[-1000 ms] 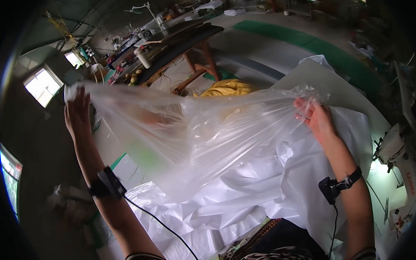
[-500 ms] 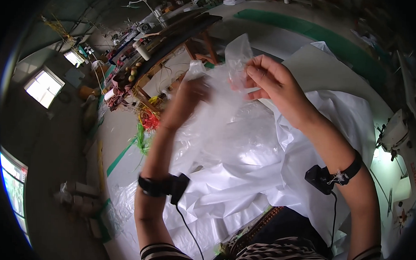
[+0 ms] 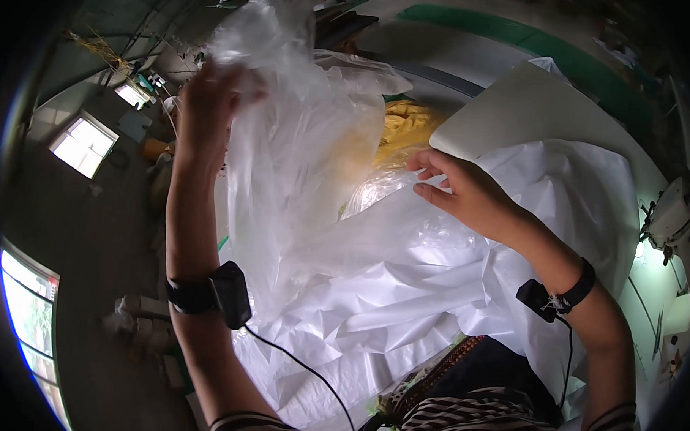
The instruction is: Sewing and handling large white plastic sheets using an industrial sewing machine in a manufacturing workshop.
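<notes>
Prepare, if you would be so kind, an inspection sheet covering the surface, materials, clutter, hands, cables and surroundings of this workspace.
Surface: pale flat worktop, partly covered by rumpled white plastic sheeting.
Materials: clear plastic film, raised at the left and hanging in folds toward the white plastic sheeting.
Clutter: bunched yellow material beyond the right hand.
Hands: left hand raised at the clear plastic film, its grip too blurred to judge; right hand open, fingers curved, above the sheeting.
Cables: a black cable from the left forearm's strapped device; another from the right's.
Surroundings: windows at left; green floor strip beyond; apparent sewing machine at right.
</notes>
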`<action>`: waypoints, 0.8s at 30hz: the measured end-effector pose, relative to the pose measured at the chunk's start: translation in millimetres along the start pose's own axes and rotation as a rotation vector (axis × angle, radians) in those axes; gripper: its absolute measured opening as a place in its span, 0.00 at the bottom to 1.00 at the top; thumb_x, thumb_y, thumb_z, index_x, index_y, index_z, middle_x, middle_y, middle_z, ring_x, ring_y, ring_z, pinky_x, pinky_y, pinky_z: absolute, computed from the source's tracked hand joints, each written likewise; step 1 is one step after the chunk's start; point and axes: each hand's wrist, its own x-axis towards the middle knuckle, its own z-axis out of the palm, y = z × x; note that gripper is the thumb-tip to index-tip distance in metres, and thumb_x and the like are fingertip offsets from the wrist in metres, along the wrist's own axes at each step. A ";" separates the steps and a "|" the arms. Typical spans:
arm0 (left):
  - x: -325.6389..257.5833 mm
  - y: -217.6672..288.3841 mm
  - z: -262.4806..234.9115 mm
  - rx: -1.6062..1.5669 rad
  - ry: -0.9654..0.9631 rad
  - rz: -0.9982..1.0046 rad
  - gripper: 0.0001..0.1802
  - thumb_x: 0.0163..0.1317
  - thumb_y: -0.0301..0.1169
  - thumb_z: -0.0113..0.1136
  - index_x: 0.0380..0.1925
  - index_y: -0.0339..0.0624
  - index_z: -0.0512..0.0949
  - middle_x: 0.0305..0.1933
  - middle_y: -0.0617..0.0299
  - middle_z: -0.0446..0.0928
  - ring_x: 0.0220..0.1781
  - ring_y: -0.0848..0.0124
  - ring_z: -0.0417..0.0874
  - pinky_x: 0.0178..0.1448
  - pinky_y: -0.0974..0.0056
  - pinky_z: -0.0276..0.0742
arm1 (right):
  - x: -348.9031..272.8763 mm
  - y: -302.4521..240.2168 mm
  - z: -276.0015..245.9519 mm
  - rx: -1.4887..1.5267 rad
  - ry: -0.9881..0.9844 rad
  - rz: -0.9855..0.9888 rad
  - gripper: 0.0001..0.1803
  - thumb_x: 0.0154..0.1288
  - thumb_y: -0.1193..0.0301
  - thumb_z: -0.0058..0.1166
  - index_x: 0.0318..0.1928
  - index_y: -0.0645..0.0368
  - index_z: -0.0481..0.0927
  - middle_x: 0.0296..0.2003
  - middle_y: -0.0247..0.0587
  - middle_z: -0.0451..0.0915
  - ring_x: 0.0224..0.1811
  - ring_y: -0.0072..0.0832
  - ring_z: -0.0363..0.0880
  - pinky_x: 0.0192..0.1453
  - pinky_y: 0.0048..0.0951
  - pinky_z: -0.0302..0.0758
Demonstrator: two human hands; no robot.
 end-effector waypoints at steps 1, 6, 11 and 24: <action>1.0 4.8 0.3 0.172 -0.062 -0.074 0.12 0.71 0.29 0.53 0.50 0.36 0.78 0.42 0.60 0.82 0.40 0.73 0.84 0.45 0.66 0.82 | -2.7 0.5 1.4 -0.094 -0.019 -0.009 0.18 0.69 0.67 0.58 0.55 0.62 0.75 0.51 0.43 0.82 0.54 0.34 0.81 0.56 0.34 0.77; -0.8 21.7 -28.5 -0.626 0.311 0.360 0.14 0.71 0.30 0.55 0.48 0.29 0.77 0.38 0.57 0.82 0.38 0.71 0.85 0.46 0.68 0.80 | -12.8 9.4 -3.1 -0.102 -0.079 0.060 0.18 0.70 0.65 0.57 0.55 0.63 0.76 0.51 0.45 0.82 0.55 0.35 0.81 0.59 0.35 0.76; -58.6 4.7 31.0 -0.141 0.085 0.428 0.12 0.64 0.26 0.60 0.47 0.35 0.79 0.43 0.55 0.83 0.44 0.67 0.83 0.52 0.65 0.76 | -4.8 3.3 -18.4 0.559 -0.213 0.321 0.26 0.74 0.57 0.54 0.63 0.59 0.71 0.57 0.43 0.79 0.59 0.34 0.78 0.62 0.37 0.76; -128.0 -87.5 47.0 0.342 -0.704 0.076 0.13 0.54 0.19 0.68 0.41 0.35 0.83 0.42 0.56 0.83 0.41 0.63 0.85 0.44 0.62 0.83 | -141.4 -2.6 -84.4 0.335 0.403 0.235 0.08 0.74 0.74 0.51 0.38 0.66 0.77 0.34 0.33 0.79 0.38 0.17 0.77 0.44 0.22 0.75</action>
